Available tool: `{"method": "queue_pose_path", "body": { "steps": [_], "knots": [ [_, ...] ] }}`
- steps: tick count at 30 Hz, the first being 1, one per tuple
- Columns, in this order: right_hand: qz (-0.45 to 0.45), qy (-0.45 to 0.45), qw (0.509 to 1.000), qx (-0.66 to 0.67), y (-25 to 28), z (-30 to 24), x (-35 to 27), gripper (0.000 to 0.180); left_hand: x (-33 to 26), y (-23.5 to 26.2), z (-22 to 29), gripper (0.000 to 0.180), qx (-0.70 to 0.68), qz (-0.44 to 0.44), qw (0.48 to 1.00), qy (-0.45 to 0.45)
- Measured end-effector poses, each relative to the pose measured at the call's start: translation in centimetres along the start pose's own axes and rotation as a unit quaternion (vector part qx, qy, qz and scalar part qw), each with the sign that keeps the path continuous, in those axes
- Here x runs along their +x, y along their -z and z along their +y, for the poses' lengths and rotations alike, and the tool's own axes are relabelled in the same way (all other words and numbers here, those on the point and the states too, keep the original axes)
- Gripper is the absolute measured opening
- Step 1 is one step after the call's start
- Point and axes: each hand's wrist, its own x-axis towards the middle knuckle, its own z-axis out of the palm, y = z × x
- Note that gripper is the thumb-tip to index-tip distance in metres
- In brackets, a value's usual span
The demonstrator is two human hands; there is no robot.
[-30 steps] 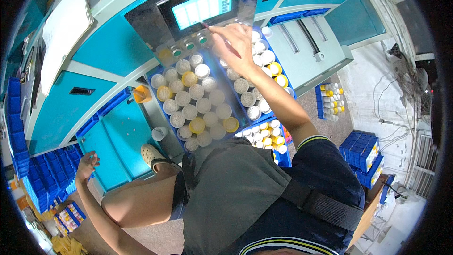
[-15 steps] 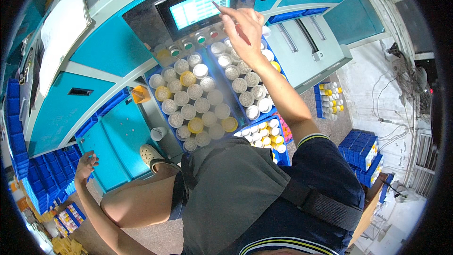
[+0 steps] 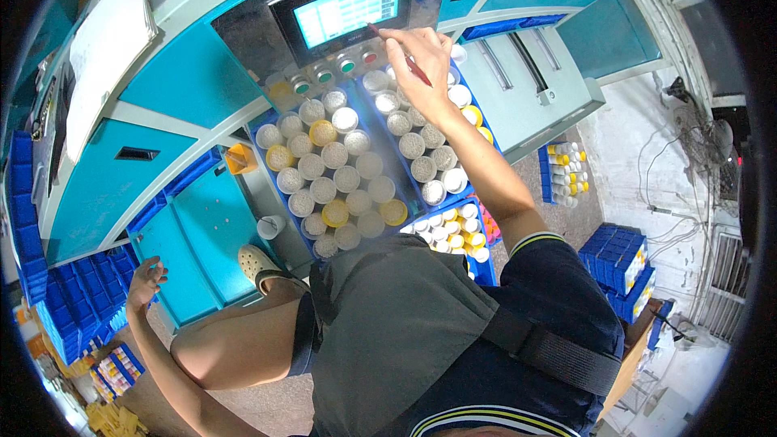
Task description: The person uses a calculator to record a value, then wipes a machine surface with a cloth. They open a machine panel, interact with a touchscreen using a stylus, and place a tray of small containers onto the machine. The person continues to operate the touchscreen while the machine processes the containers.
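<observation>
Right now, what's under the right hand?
Beside the right hand and forearm, white cups and yellow cups sit in a blue tray. Whatever's directly underneath is covered, so I can't tell.

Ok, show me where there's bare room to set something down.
Mostly bare: the teal panel, between the white cup and the stacked blue bins, though its tilt is unclear; also the grey shelf, in front of its metal rods. Crowded: the cup-filled blue trays, with the right hand over one.
</observation>
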Motion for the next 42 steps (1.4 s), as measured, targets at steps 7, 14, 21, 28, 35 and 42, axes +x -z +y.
{"method": "queue_pose_path", "body": {
  "steps": [7, 14, 21, 28, 35, 42],
  "knots": [
    [0.008, 0.032, 0.999, 0.025, -0.6, -0.4, 0.0, 0.017, -0.5, -0.2, 0.9, 0.09, -0.002, 0.001, 1.0, -0.006],
    [0.007, -0.012, 1.0, -0.001, 0.2, 0.8, -1.0, 0.018, -0.8, -0.3, 1.1, 0.092, -0.015, 0.0, 1.0, 0.0],
    [0.02, -0.016, 1.0, 0.006, 0.3, 0.7, -0.9, 0.018, -0.6, -0.2, 1.3, 0.09, -0.012, 0.0, 1.0, 0.009],
    [0.031, -0.008, 0.999, 0.011, 0.5, 0.2, -0.1, 0.02, -0.3, -0.1, 0.8, 0.089, -0.022, -0.003, 1.0, 0.003],
    [0.023, 0.0, 0.999, 0.028, -0.1, -0.3, -1.2, 0.017, -0.2, -0.2, 0.3, 0.084, -0.019, 0.002, 1.0, 0.004],
    [-0.003, -0.004, 0.999, 0.031, -0.6, -0.7, -1.7, 0.017, -0.6, -0.2, 1.4, 0.081, -0.02, 0.0, 1.0, 0.012]
  ]
}}
